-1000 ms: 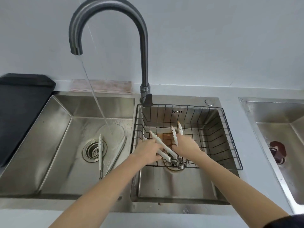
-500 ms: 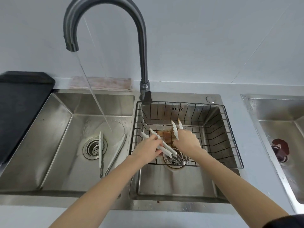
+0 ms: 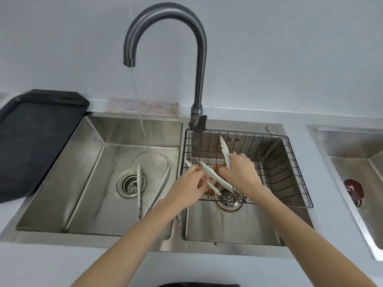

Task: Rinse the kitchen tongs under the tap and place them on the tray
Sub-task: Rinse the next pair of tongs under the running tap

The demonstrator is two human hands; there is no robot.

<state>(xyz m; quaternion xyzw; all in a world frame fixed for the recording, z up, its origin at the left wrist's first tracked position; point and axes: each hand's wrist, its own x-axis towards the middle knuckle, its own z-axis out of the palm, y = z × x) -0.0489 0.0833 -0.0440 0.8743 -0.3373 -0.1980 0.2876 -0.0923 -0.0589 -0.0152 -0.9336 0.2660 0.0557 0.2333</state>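
Note:
Two pairs of white-tipped tongs lie in the wire basket [image 3: 290, 162] over the right basin. My left hand [image 3: 184, 189] grips one pair [image 3: 209, 172] by its arms, tips pointing up-left. My right hand [image 3: 240, 172] holds the other pair [image 3: 224, 152], tips pointing toward the back wall. A third pair of tongs [image 3: 139, 183] lies spread in the left basin beside the drain. The tap [image 3: 165, 23] runs, its stream landing in the left basin. The black tray [image 3: 31, 137] sits on the counter at the left.
A folded pink cloth [image 3: 143, 107] lies behind the left basin. A second sink [image 3: 352, 162] at the right holds a dark red object [image 3: 354, 191]. The tap's lever [image 3: 200, 123] stands at the basket's back left corner.
The view has swung left, so the tap and sink sit further right in frame. My right hand has lifted its tongs slightly higher. My left hand keeps its grip.

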